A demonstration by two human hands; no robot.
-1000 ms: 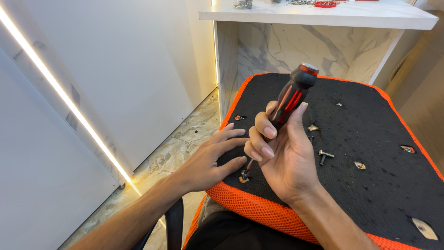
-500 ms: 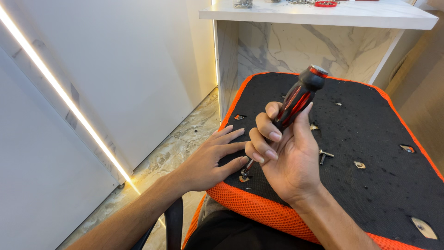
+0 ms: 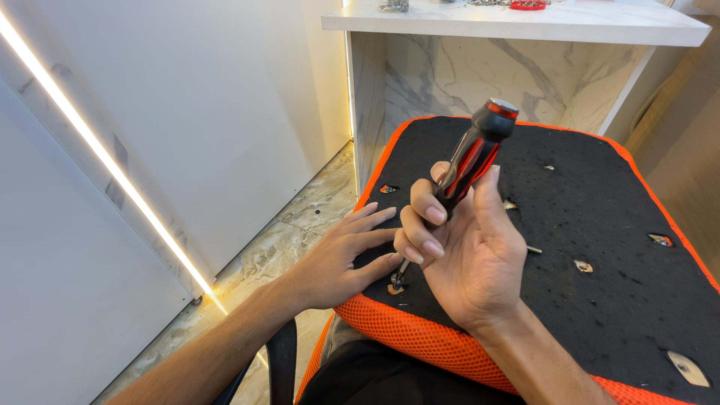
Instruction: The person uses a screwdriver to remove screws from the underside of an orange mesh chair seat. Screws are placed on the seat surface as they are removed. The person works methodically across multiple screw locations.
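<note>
The right hand (image 3: 469,259) is closed around a screwdriver (image 3: 469,161) with a black-and-red handle, fingers wrapped on the lower part of the grip and the thumb laid along its side; the shaft runs down and to the left to a screw (image 3: 395,283) seated close to the near left corner of the upturned chair seat (image 3: 600,225), just inside its orange mesh rim. The left hand (image 3: 341,259) holds nothing: it lies flat and spread on that same corner, its fingertips just beside the screw. The tool leans noticeably, its butt tipped toward the far right, so to my eye the step would go best with the handle brought more upright over the screw, steady downward pressure kept on the tip so it does not slip out of the head, and the flat hand pressing the seat still. Counted: one screwdriver, one screw under the tip, one loose bolt (image 3: 533,249) peeking out beside the right hand toward the middle of the seat, and about five torn openings in the black underside fabric, one of them by the left edge (image 3: 388,190). Small bits lie on the white marble counter (image 3: 525,22) beyond, too small to identify.
</note>
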